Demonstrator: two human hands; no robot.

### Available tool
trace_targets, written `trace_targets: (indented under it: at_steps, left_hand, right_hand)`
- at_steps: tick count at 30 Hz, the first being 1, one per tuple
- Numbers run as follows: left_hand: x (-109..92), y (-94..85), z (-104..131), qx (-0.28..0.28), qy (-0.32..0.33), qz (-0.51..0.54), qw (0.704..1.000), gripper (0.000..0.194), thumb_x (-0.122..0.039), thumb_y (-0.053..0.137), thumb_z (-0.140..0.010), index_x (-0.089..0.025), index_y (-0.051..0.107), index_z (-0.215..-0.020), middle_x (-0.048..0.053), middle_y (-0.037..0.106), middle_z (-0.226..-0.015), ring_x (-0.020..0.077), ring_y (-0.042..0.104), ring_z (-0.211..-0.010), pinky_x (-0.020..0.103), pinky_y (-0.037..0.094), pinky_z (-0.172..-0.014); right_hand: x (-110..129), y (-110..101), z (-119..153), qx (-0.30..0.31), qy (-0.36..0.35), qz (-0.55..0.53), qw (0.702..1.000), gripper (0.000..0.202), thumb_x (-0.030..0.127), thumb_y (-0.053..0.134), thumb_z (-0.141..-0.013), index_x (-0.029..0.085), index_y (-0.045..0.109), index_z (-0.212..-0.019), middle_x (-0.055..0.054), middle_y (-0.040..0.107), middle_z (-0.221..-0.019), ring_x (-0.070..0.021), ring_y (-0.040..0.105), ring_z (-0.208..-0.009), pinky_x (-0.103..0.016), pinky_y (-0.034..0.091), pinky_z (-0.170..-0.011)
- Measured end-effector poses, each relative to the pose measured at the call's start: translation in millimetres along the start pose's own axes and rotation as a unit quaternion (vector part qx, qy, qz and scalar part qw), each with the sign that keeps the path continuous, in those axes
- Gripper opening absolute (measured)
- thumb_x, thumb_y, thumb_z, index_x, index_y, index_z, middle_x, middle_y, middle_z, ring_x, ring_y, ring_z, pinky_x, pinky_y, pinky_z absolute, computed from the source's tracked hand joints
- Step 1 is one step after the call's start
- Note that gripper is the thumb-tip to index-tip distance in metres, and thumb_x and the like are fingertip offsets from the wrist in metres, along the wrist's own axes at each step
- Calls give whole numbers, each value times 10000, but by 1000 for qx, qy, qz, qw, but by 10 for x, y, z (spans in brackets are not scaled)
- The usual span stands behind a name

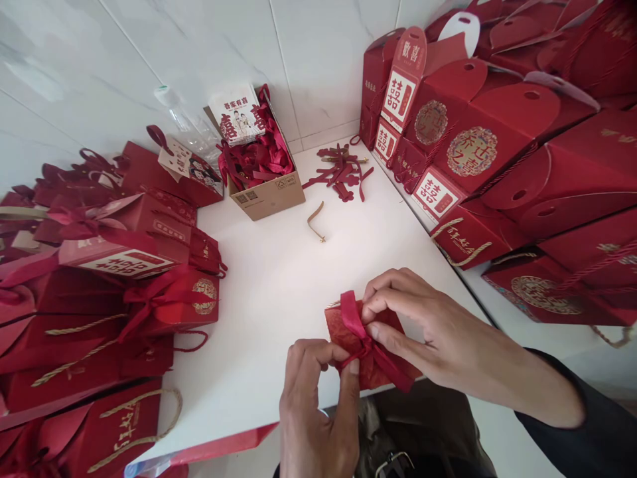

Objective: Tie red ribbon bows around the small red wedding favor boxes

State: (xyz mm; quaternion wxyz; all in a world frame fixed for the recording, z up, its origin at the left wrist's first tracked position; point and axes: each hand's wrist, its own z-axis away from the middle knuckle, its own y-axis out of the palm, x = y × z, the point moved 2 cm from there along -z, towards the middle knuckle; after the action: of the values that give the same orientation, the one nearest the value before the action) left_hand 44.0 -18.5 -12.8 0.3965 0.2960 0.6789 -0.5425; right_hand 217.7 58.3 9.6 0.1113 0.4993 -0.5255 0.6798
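A small red box (385, 372) lies at the white table's near edge, with a dark red ribbon (352, 318) tied across it in a bow. My left hand (321, 398) is at the box's left side, its thumb and index finger pinched on the ribbon near the knot. From the right, my right hand (423, 325) reaches over the box, thumb and fingers pinched on the ribbon's upper loop. The fingers of both hands hide parts of the ribbon.
A cardboard box (269, 197) of red ribbons stands at the back, beside a pile of red straps (341, 172). One tan strap (314, 222) lies mid-table. Stacked red gift boxes (194, 292) fill the left; more red boxes (502, 146) line the right.
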Motion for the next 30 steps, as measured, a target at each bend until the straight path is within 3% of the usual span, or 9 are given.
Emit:
trace_targets:
  at_steps: [10, 22, 25, 28, 30]
  left_hand:
    - [2, 2, 49, 16, -14, 9, 1000, 174, -221, 561, -955, -239, 571, -782, -3, 569, -787, 175, 502, -743, 286, 406, -682]
    - [-55, -25, 115, 49, 16, -14, 999, 174, -196, 545, -972, -237, 544, -802, 3, 542, -808, 181, 509, -779, 311, 402, -705]
    - [-47, -69, 73, 41, 17, 8, 999, 61, -295, 565, -977, -260, 615, -971, 40, 595, -957, 216, 552, -872, 347, 459, -777]
    - [0, -88, -67, 41, 10, -3, 999, 189, -325, 517, -1020, -297, 642, -1159, 71, 597, -1208, 239, 582, -1106, 389, 488, -924]
    - [33, -57, -206, 69, 27, -21, 997, 236, -317, 514, -1032, -303, 654, -1221, 82, 572, -1332, 251, 544, -1269, 424, 469, -1026]
  right_hand:
    - [-96, -47, 49, -58, 41, 34, 997, 118, 225, 433, -1064, 259, 517, -987, -24, 589, -1010, -200, 562, -983, -347, 470, -835]
    - [-184, 41, 62, -122, 78, 76, 986, 102, 256, 450, -1064, 261, 543, -1023, -38, 623, -1070, -231, 570, -1019, -404, 445, -904]
    - [-111, 15, 152, -147, 71, 85, 983, 68, 305, 488, -1060, 261, 531, -1030, -41, 618, -1043, -247, 557, -1020, -405, 430, -878]
    - [-10, 54, 268, -85, 63, 98, 990, 145, 359, 588, -1020, 254, 534, -934, -25, 590, -918, -252, 537, -904, -419, 412, -831]
    - [45, 111, 320, -47, 50, 119, 991, 147, 308, 658, -972, 247, 547, -898, -21, 584, -888, -257, 523, -873, -420, 400, -806]
